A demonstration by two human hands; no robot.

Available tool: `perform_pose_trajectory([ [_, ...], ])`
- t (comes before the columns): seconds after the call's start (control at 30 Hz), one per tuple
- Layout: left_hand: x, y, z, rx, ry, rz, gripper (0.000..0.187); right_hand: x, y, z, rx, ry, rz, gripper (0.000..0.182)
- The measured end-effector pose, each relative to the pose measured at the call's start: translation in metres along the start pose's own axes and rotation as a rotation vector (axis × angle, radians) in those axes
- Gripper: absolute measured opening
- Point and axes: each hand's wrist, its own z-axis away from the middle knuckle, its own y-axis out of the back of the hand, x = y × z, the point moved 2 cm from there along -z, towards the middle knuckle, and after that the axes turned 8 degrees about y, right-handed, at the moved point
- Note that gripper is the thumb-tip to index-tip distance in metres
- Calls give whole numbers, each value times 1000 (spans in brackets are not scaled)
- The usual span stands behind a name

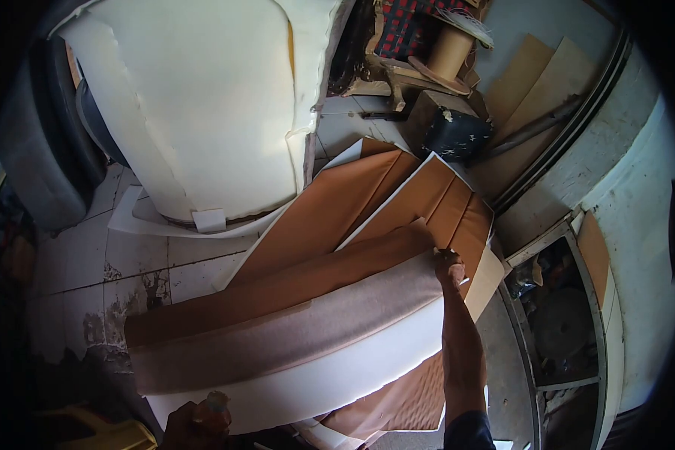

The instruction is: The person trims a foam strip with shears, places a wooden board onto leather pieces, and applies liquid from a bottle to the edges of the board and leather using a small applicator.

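Note:
A long upholstery panel [292,330] stretches across the view, with brown, grey-brown and white bands running along it. At its right end, my right hand [448,266] is closed on the edge. My left hand [199,421] is low in the view at the panel's lower left corner, fingers curled and thumb up, closed on the white border. Under the panel lie brown leatherette pieces [427,195] with stitched seams and white backing. Another brown quilted piece [397,394] shows below the white band.
A large cream foam-covered seat [210,97] stands at the upper left on the tiled floor [75,315]. Behind are a thread spool [454,52] and a worn black block [450,127]. A metal-framed shelf [559,322] stands at the right, and dark grey cushions [45,142] at the left.

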Motion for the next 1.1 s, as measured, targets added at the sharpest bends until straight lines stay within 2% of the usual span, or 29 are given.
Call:
perform_pose_trajectory([
  [0.17,3,3,-2,-37,-1,-73,40,1,-4,5,-43,148,-7,28],
  [0.27,7,-1,-2,-25,-33,83,30,-4,-3,12,-66,140,7,25],
  [0.33,9,0,-4,11,-49,-128,22,-8,0,17,-61,140,-10,26],
  [0.4,16,2,-1,12,-66,-155,21,-11,-3,23,-58,140,-26,26],
  [0.47,19,1,1,14,-81,-181,20,-24,-6,32,45,370,-47,27],
  [0.5,19,0,1,14,-67,-162,19,-26,-5,37,52,396,-6,30],
  [0.53,19,0,2,12,-52,-143,19,-31,2,38,53,397,-7,30],
  [0.6,21,3,4,13,-49,-244,20,-37,11,34,157,9,-46,28],
  [0.63,23,4,5,14,-44,-342,21,-35,14,36,378,241,-259,29],
  [0.67,25,3,6,23,-40,-339,21,-45,27,47,369,179,-336,33],
  [0.73,30,-1,8,71,-16,-289,20,-64,19,74,202,317,-600,38],
  [0.8,13,-4,-9,-69,411,61,20,-129,39,151,-208,196,-621,33],
  [0.87,-24,-2,-16,99,-147,-381,21,-180,53,229,-457,287,-706,28],
  [0.97,-9,-4,-9,102,-58,-388,29,-218,64,311,-779,336,-823,25],
  [1.03,13,-5,-14,98,-83,-556,40,-225,58,341,-853,389,-929,25],
  [1.1,15,-5,-13,92,-109,-589,41,-238,67,350,-893,376,-891,25],
])
